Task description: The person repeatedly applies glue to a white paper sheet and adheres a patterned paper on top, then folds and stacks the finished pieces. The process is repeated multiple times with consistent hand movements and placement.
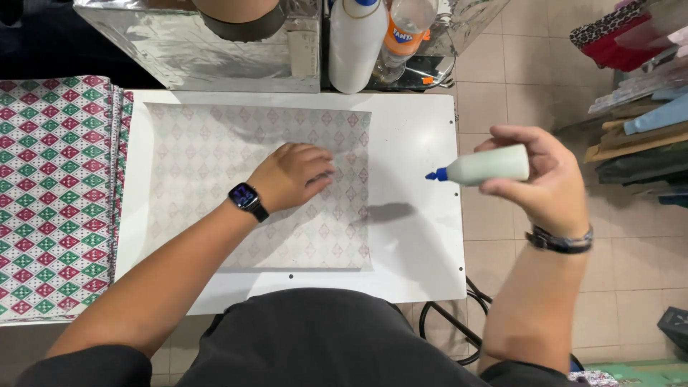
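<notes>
While the person leans over the white rectangular board (416,236), the scene reads as follows.

Left hand: the left hand (294,174) lies palm down, fingers spread and flat, pressing on the pale sheet of paper with a faint diamond print (215,186); it grips nothing. A dark smartwatch (246,197) sits on that wrist.

Right hand: the right hand (545,179) is closed around a small pale-green squeeze bottle with a blue nozzle (481,166), held on its side in the air just beyond the board's right edge, nozzle pointing left toward the board. A dark band (559,241) circles that wrist.

Pale sheet: it lies flat on the board, covering the left and middle parts, its right edge well short of the board's right edge; the print shows through faintly, as if the plain side faces up.

Board: its right strip is bare, and the bottle's shadow falls there.

Stack: a pile of red, green and white diamond-patterned paper sheets (50,193) lies just beside the board's left edge.

Far edge: a foil-covered box (179,50), a tall white bottle (355,46) and a clear plastic drink bottle with an orange label (405,36) stand behind the board.

Floor: a black cable (448,322) loops on beige tiles near the board's near right corner.

Right side: folded fabrics in mixed colours (638,122) lie well apart from the board.
</notes>
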